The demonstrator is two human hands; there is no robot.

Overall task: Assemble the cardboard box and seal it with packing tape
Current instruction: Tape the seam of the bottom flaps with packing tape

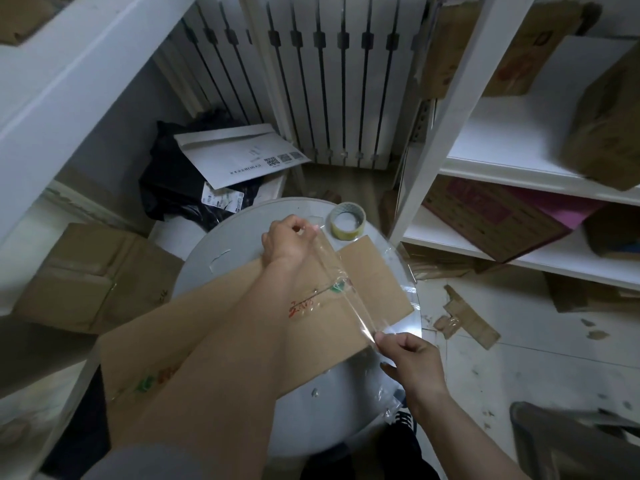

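The cardboard box [375, 271] lay flat on the round table [214, 261], printed face up, 1 flap reaching toward the far rim; it looked folded rather than squared up, so by my reading the assembly was hardly begun. The 2 hands were well apart, each clamped on 1 end of a strip of clear tape [334, 268]; the left hand [287, 244] pinched the far end with curled fingers just past the box's far edge, and the right hand [412, 358] pinched the near end by the box's near edge. The strip was stretched taut and seemed lifted off the cardboard, probably so it would not stick before being lined up along the box; whether the left forearm pressed on the cardboard, I could not tell. The tape roll [347, 221] sat on the table just beyond the left hand, handy for another strip; cardboard scraps [467, 320] lay on the floor to the right.
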